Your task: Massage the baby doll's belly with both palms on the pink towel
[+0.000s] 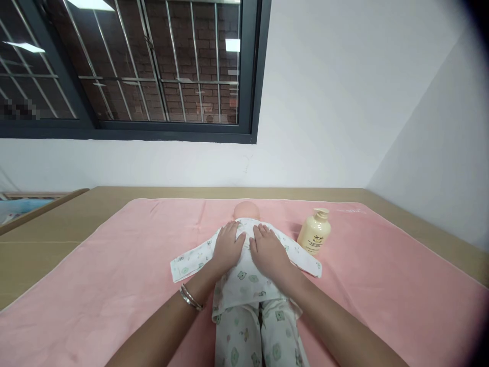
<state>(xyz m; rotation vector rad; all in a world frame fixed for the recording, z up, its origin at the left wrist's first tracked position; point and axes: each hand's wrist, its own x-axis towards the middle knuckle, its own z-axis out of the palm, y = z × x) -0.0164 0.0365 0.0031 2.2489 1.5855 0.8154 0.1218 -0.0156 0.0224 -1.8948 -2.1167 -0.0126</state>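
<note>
A baby doll [246,210] lies stretched out on a pink mat, its head toward the wall. It is dressed in a white printed top [244,278] with long sleeves spread to both sides, and matching trousers [239,336]. My left hand [228,247] rests flat on the left upper part of the top, fingers extended. On the right upper part lies my right hand [269,252], also flat, with its thumb near the middle. A small gap separates the two hands. Most of the doll's face is out of sight; only the rounded head shows.
Right of the doll, beyond the right sleeve, stands a cream pump bottle [315,232]. The pink mat [126,275] covers a wooden surface [49,260] with a raised edge at left. Behind are a white wall [317,102] and a barred window [171,132].
</note>
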